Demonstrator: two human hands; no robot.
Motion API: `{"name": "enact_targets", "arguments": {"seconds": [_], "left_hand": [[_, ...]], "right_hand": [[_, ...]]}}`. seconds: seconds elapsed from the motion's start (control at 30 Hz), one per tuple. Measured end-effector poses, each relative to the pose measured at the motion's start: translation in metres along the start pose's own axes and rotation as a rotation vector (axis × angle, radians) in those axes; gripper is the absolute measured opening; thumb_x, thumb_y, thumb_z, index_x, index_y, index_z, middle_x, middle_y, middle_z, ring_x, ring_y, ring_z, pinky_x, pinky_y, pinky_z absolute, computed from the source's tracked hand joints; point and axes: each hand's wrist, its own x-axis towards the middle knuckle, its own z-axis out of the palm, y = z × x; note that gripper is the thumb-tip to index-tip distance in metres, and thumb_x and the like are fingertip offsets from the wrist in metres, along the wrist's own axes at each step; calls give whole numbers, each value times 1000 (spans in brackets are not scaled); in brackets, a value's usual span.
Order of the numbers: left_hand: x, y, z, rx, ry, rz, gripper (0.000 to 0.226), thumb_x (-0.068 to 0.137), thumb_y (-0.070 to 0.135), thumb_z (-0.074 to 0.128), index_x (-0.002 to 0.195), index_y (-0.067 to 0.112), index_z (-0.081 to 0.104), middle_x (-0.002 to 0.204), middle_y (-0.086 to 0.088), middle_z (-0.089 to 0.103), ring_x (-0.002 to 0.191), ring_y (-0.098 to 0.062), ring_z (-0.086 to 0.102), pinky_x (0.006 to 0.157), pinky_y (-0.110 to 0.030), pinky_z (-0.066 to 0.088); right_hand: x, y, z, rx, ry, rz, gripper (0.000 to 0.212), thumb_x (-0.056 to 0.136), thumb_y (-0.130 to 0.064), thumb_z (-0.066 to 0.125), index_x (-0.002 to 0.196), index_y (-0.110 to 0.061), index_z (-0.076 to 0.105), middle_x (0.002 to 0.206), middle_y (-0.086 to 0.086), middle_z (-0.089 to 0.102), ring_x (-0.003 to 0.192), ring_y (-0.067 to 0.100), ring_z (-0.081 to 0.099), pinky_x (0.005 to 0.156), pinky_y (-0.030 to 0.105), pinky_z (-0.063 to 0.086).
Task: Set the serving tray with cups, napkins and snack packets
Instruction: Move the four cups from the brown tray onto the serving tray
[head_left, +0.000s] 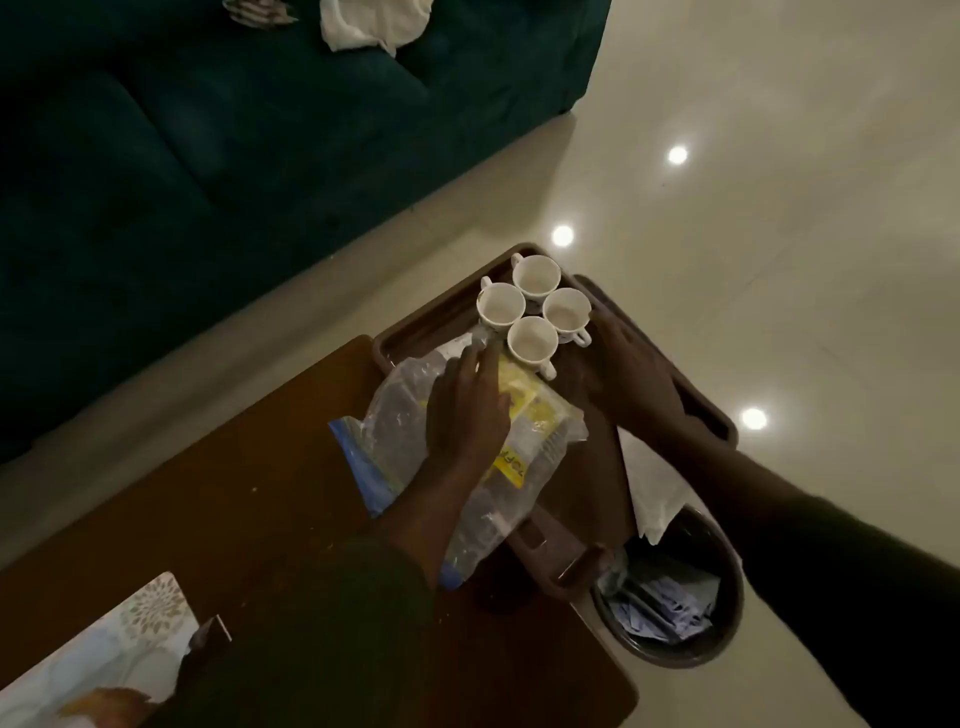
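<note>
Head view showed the left hand (467, 410) pressed flat, fingers spread, on the snack packets (524, 431) on the tray (415, 325) beside four cups (535, 306); the right hand (631, 374) rested open, empty. Packets looked light, crinkly, slippery; pinching an edge seemed best.

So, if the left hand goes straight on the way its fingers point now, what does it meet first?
Most likely the nearest white cup. The left hand lies flat on the plastic packet, fingers pointing at the four cups on the tray. Depth is unclear, so it might pass above.

Partial "TOPP" lettering on yellow snack packet (511, 457)
</note>
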Motion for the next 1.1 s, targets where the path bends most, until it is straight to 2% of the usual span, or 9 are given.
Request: {"name": "enact_targets", "arguments": {"seconds": [0.07,0.23,0.4,0.6,0.7,0.8,0.9,0.97,1.1], "left_hand": [[15,0,6,94,41,60,64,87,28,66,144,18,38,140,-6,48,125,-28,48,98,-41,44],[45,6,16,161,77,157,64,84,31,64,143,20,41,137,-4,50,125,-27,48,97,-43,41],[60,16,22,216,5,193,72,85,21,63,149,24,30,149,2,38,127,-25,46,93,-43,41],[68,20,21,210,-75,167,70,86,27,66,147,20,33,145,-1,41,120,-31,54,88,-45,49],[69,25,23,231,-93,128,71,85,28,68,146,20,33,147,-8,31,122,-34,50,88,-46,49],[71,30,25,205,-95,104,72,83,21,69,146,19,33,146,-11,29,122,-35,49,89,-46,52],[70,33,24,163,-61,125,66,80,15,71,138,15,40,143,-12,33,119,-34,51,87,-45,53],[68,35,20,128,-24,165,64,77,22,73,134,15,45,140,-11,37,118,-32,52,87,-44,51],[57,39,6,32,80,181,61,74,28,72,129,15,49,131,-7,48,115,-28,54,83,-43,51]], "right_hand": [[20,5,5,20,-18,-13,78,72,-48,51,143,-20,35,147,4,44,128,28,49,94,41,48],[59,20,17,-83,-137,-40,84,76,-22,70,147,-12,25,154,6,31,137,26,38,104,44,42],[78,30,28,-141,-162,-66,85,77,-25,72,145,-5,27,153,11,31,140,27,33,109,45,37],[85,42,34,-164,-183,-27,90,79,-28,72,150,-12,19,156,8,28,141,29,31,110,46,36],[83,42,35,-153,-120,1,82,81,-30,71,147,-15,25,152,8,35,137,30,37,106,48,40],[79,43,35,-140,-61,18,77,78,-32,73,142,-13,35,145,11,44,129,31,45,99,42,43],[71,47,31,-129,-17,42,76,72,-35,76,135,-11,41,135,14,51,119,33,51,87,39,44],[63,47,24,-77,48,62,75,67,-44,77,127,-12,46,125,13,54,109,30,54,76,34,41],[50,33,3,-26,165,61,74,61,-56,76,114,-13,47,114,8,52,91,18,50,69,30,38]]}}
